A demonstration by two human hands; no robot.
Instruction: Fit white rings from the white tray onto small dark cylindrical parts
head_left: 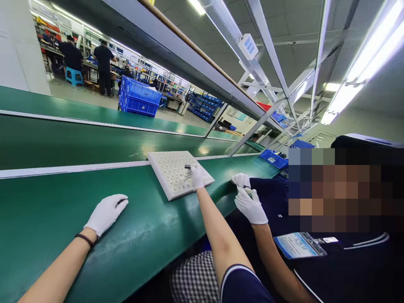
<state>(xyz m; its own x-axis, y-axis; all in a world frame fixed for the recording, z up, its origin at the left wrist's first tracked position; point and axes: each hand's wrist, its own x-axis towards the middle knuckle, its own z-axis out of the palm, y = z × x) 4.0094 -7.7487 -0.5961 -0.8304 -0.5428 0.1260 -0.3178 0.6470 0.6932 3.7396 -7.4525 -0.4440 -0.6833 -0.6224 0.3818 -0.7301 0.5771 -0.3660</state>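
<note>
My right hand [197,177], in a white glove, reaches out over a white tray with many round holes [167,168] that lies on the green table [63,210]. Its fingertips pinch a small dark cylindrical part [188,167] just above the tray. My left hand [105,212], also gloved, rests palm down on the green table to the left of the tray and well apart from it. It holds nothing that I can make out. A dark bead bracelet [84,240] sits on that wrist.
A co-worker in dark clothes sits close on my right, with gloved hands [249,204] held together at the table's edge. A green conveyor belt [78,141] runs behind the tray. Blue crates [139,96] and standing people [103,63] are across the aisle.
</note>
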